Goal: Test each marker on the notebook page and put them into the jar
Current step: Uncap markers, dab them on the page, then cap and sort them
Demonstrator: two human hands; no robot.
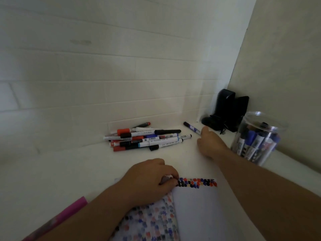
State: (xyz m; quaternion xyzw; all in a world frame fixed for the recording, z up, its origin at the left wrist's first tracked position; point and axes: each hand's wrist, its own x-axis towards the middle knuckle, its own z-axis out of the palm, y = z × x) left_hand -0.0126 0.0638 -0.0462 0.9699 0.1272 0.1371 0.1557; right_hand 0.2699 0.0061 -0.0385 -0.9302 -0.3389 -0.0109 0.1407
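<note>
An open notebook lies at the near edge, with a band of red, blue and black test marks along the top of its page. My left hand rests on the notebook's top left, fingers curled on the page edge. A pile of several markers lies by the back wall. A single blue marker lies to the right of the pile. My right hand reaches over to it, fingertips closing on its near end. A clear plastic jar at the right holds several markers.
A black object stands in the back right corner, just behind my right hand and the jar. A pink item lies at the near left. White walls close off the back and the right side.
</note>
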